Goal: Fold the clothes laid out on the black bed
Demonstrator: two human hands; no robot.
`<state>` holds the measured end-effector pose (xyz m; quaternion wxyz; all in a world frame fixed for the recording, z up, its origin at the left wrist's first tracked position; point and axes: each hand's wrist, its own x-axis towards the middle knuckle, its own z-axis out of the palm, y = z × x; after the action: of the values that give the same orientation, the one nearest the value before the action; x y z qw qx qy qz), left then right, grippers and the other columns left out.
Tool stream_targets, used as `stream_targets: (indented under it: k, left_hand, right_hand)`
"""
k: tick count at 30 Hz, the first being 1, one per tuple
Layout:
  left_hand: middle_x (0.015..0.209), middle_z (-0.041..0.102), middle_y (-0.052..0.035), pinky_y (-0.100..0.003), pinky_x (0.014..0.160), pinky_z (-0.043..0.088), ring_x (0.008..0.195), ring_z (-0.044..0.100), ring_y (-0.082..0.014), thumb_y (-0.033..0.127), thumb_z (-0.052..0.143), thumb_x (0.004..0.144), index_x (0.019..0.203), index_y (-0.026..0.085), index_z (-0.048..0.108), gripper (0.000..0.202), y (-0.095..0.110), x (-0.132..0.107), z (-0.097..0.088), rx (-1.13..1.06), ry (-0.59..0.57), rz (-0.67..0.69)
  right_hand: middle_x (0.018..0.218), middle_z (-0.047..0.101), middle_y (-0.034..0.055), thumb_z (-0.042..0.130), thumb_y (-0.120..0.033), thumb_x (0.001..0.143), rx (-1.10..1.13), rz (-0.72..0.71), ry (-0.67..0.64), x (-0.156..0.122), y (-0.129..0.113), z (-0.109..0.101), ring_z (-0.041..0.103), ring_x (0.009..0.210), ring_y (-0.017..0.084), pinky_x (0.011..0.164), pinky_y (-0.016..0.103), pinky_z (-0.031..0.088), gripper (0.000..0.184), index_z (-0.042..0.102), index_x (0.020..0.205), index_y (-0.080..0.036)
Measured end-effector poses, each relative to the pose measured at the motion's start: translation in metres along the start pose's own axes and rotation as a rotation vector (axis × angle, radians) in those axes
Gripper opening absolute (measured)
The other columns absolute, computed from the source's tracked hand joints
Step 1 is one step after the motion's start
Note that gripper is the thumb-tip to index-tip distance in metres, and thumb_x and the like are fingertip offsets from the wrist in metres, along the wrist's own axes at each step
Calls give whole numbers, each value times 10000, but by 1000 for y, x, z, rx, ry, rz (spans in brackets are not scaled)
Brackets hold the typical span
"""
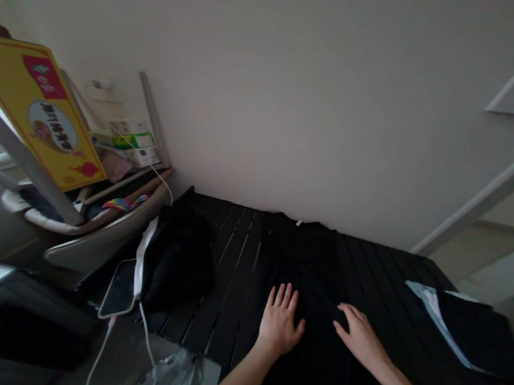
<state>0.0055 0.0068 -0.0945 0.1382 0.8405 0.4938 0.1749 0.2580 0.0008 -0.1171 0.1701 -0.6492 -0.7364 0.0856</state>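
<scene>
My left hand (280,320) and right hand (362,340) are spread flat on the black cloth (319,346), its long axis running away toward the wall (322,109); left sits farther up.

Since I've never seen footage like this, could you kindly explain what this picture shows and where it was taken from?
There is no machine here. The picture comes from a camera worn on a person's head, looking forward and down. The person's left hand and right hand rest open on a black garment, holding nothing. It lies on a dark slatted surface. Nearby are a black cloth with a white edge and a phone with a white cable.
</scene>
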Motion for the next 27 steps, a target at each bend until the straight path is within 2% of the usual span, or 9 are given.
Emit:
stream_targets:
  k: [4,7,10,13,16,20,23,25,27]
  left_hand:
    - [1537,317,-91,-472,1169,163,1429,233,-266,522,414,904,1446,178,361,644,4,-2,0,37,24,0]
    - [1449,456,-113,-446,1145,239,1367,362,-249,393,427,920,1324,148,509,479,10,-3,-4,28,89,-12]
    - [1358,545,-101,-417,1114,298,1289,457,-217,233,406,918,1161,164,613,326,16,-9,-12,5,155,-5]
    - [1355,544,-80,-430,1094,324,1286,454,-209,136,395,890,1121,198,619,328,23,-27,-19,-11,210,-13]
    - [1365,530,-73,-449,1097,313,1308,427,-215,97,409,856,1143,211,600,364,28,-60,-24,-30,292,-29]
    - [1383,517,-58,-456,1114,288,1330,400,-213,72,413,835,1198,225,570,425,26,-107,-34,-15,311,-24]
    - [1375,525,-62,-443,1099,320,1311,423,-209,66,404,839,1232,219,553,448,19,-131,-43,10,299,-44]
    - [1362,539,-61,-436,1088,344,1293,446,-209,67,405,837,1236,222,555,454,13,-143,-48,20,278,-39]
    - [1363,543,-57,-430,1082,358,1273,472,-206,67,397,839,1251,230,553,471,7,-154,-51,25,238,-15]
  right_hand:
    - [1031,656,101,427,-253,860,-67,107,-48,-43,-7,-25,666,952,227,813,327,519,198,572,991,-221]
    - [1013,679,117,456,-233,855,-201,188,-153,-68,-16,-40,689,891,236,751,332,520,225,579,1042,-203]
    - [1024,692,137,499,-219,841,-292,207,-266,-95,-18,-49,694,915,248,753,333,516,235,606,1046,-179]
    - [990,706,120,523,-207,828,-308,210,-299,-117,-12,-61,690,938,249,762,321,513,150,643,918,-196]
    - [1004,706,126,454,-215,873,-327,218,-261,-124,-17,-81,684,952,248,783,330,508,216,641,979,-199]
    - [1055,690,143,329,-277,938,-316,135,-127,-116,-60,-111,672,962,246,802,333,500,330,589,1111,-171]
    - [1095,667,135,293,-295,945,-269,27,-137,-116,-104,-116,669,946,237,777,318,499,351,577,1116,-179]
    - [1180,635,138,344,-260,915,-243,-38,-233,-125,-126,-108,669,936,238,771,324,499,332,568,1151,-190]
    - [1171,647,110,454,-260,862,-150,-153,-448,-138,-136,-97,665,937,238,781,323,498,292,595,1114,-215]
